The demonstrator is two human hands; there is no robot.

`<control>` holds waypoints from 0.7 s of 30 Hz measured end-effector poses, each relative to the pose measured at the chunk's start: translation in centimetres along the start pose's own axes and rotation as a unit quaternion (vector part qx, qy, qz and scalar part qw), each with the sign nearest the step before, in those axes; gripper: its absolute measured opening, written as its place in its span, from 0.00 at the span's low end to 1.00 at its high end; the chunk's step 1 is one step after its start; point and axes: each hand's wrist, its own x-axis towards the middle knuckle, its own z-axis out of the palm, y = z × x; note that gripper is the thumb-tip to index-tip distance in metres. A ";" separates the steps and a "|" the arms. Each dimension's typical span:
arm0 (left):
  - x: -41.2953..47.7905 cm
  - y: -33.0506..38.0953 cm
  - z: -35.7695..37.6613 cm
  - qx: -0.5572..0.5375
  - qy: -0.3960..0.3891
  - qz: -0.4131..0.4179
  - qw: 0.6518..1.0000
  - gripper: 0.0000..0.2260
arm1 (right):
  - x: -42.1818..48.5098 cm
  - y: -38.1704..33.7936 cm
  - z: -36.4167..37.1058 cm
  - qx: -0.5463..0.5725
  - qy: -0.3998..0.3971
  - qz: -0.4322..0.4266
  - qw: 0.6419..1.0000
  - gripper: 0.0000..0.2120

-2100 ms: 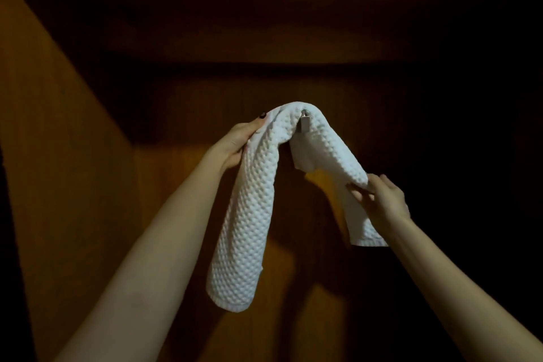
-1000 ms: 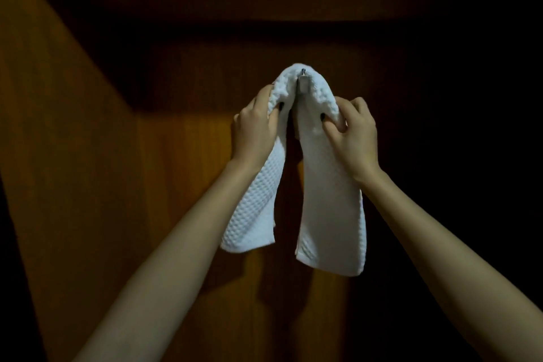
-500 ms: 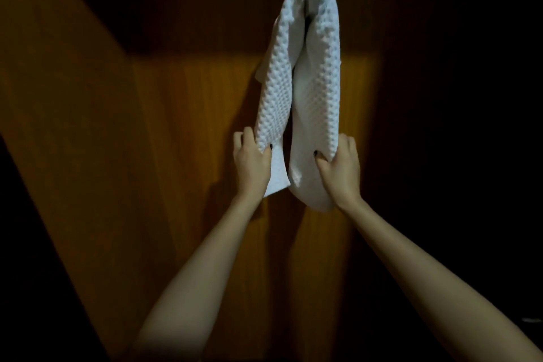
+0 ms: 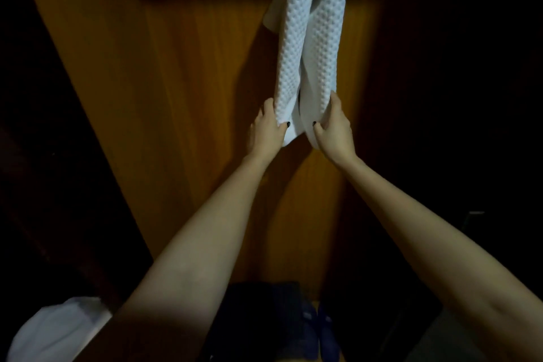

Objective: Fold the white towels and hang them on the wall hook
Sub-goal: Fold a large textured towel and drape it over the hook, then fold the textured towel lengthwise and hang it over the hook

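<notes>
Towel [image 4: 311, 38] hangs down the far wall [image 4: 191, 82] in two tails, top end out of view. The left hand [image 4: 266, 134] has its fingers curled round the bottom of the left tail and the right hand [image 4: 333, 132] pinches the right one. I'd tug both down gently and evenly so the ends line up, no yanking or it'll slide off.

**The wooden wall [image 4: 191, 82] bears a white towel [image 4: 323, 38]**

The white towel hangs against the lit wooden wall in two strands, its top cut off. Far below the white towel lies a dark blue shape [image 4: 293, 317], too dim to name.
</notes>
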 end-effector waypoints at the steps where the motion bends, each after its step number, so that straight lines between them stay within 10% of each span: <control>1: -1.5 -0.8 -0.5 0.004 -0.013 0.000 1.000 0.25 | -1.4 -0.1 0.0 -0.007 -0.008 0.011 1.000 0.33; 10: -21.3 -11.9 -8.1 0.099 -0.108 -0.011 0.989 0.23 | -19.1 -3.5 5.4 -0.093 -0.236 0.051 0.966 0.33; 21: -44.9 -26.3 -21.6 0.199 -0.091 -0.194 0.956 0.21 | -38.0 -10.5 19.8 -0.126 -0.555 -0.080 0.818 0.24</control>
